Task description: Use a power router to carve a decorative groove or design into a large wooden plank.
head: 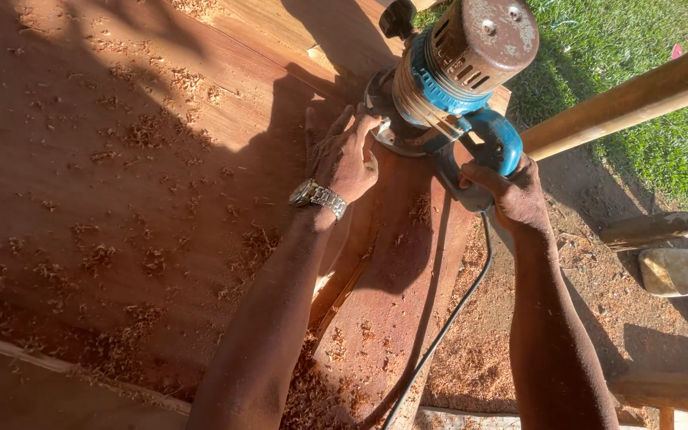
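Your forearms reach down to the blue power tool [451,76] on the reddish board [121,175]. Right hand [515,195] clamps its handle; left hand [348,155] spreads flat beside its base. Keep the cord [447,318] behind the tool and steady pressure.

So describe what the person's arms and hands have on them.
Both arms are bare, with no sleeves in view, and neither hand wears a glove. The left hand has a silver metal wristwatch with a link band on its wrist. The right hand and its wrist carry nothing. No rings can be made out.
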